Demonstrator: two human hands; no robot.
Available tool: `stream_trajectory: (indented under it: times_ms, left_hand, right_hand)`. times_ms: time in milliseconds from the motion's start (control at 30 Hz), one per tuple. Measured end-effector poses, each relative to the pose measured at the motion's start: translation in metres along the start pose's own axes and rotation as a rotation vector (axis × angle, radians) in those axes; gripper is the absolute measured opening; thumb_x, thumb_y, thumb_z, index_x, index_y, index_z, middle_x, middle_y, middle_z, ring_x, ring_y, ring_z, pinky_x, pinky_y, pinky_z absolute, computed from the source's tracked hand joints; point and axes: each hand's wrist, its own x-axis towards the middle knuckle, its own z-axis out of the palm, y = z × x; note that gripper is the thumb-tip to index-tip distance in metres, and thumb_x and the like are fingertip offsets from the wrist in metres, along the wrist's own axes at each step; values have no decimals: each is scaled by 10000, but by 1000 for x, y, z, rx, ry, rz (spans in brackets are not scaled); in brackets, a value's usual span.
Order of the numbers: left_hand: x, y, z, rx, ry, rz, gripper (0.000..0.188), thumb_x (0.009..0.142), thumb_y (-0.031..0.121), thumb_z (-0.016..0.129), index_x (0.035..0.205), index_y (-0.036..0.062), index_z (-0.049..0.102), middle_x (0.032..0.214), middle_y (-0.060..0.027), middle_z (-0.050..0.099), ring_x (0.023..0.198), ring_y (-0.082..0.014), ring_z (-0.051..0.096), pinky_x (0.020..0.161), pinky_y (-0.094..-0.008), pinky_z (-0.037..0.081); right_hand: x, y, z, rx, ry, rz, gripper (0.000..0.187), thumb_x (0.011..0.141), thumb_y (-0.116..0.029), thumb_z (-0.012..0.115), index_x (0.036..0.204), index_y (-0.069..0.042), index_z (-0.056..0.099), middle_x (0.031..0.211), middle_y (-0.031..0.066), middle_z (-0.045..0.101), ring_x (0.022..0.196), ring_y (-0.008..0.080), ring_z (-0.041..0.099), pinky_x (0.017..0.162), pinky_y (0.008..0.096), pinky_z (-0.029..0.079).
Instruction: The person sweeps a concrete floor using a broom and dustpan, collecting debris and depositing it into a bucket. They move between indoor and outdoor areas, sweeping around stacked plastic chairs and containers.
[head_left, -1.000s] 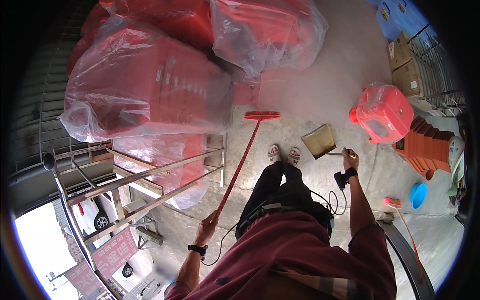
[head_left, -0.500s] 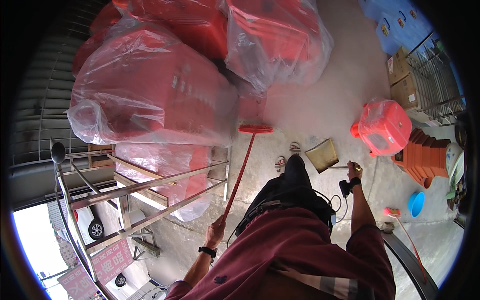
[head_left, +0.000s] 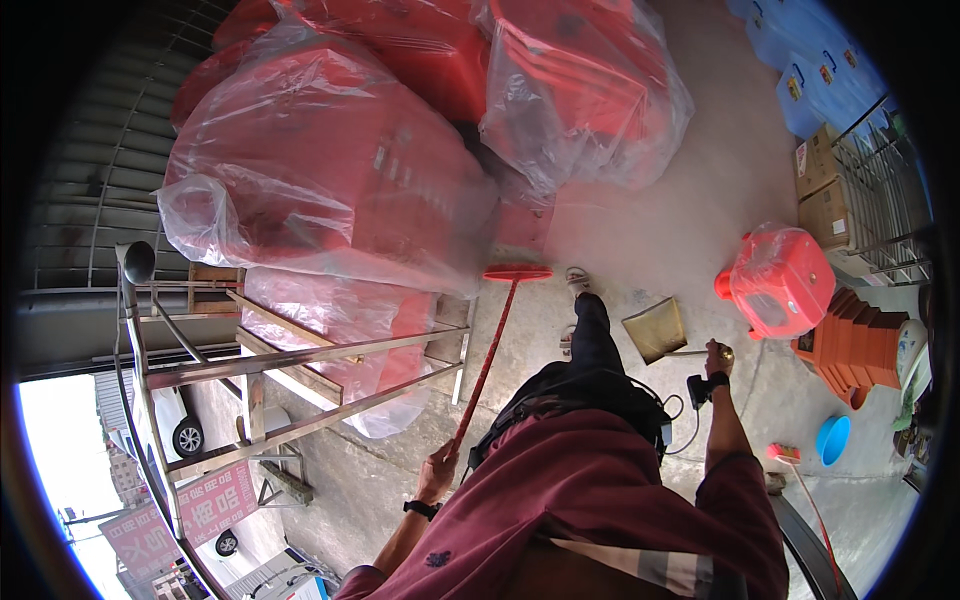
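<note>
With the left hand point(head_left: 437, 474) closed around the broom point(head_left: 485, 370) and the right hand point(head_left: 718, 360) gripping the dustpan point(head_left: 655, 330), the step appears to be carrying; the next move calls for steady grips.

pink banners point(head_left: 215, 503) with pale lettering

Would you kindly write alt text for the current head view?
A person's left hand grips a red broom and the right hand holds a yellowish dustpan by its handle, above a grey floor. Large red items under clear plastic stand ahead.
</note>
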Motion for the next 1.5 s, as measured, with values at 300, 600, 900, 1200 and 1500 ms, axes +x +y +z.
stream_trajectory:
  times_ms: [300, 600, 900, 1200, 1500]
  left_hand:
    - [4, -2, -1, -52, -38, 1, 423, 975, 292, 596, 1346, 89, 616, 961, -235, 704, 906, -304, 724, 742, -378, 523]
    - [17, 1, -13, -33, -12, 122, 429, 980, 312, 583, 1360, 113, 602, 1052, -260, 692, 1013, -380, 697, 786, -417, 537]
    - [132, 68, 2, 178, 22, 277, 397, 990, 314, 526, 1385, 296, 554, 967, -243, 697, 929, -476, 656, 726, -589, 515]
    - [200, 121, 36, 396, -36, 262, 391, 994, 294, 506, 1383, 264, 527, 953, -239, 701, 910, -486, 662, 734, -606, 514]
    - [95, 48, -37, 122, -105, 268, 397, 1001, 307, 535, 1382, 209, 585, 961, -252, 703, 934, -417, 694, 730, -488, 537]
  right_hand:
    - [-7, -21, 2, 28, 3, -30, 246, 899, -299, 750, 840, -63, 709, 737, -11, 662, 645, 95, 557, 583, 285, 456]
    - [-10, -9, 1, 36, 16, 89, 238, 911, -277, 737, 833, -55, 709, 765, -3, 692, 673, 106, 601, 602, 301, 476]
    - [-21, -37, 8, -100, -67, -96, 323, 949, -296, 661, 830, -5, 733, 781, 64, 732, 716, 167, 650, 705, 338, 512]
    - [-31, -30, -1, -132, -92, 143, 377, 953, -319, 590, 894, 27, 728, 861, 147, 747, 842, 261, 699, 829, 376, 528]
    - [-34, -29, 1, -90, -50, 13, 377, 960, -328, 603, 865, 13, 735, 832, 128, 746, 794, 232, 698, 786, 374, 537]
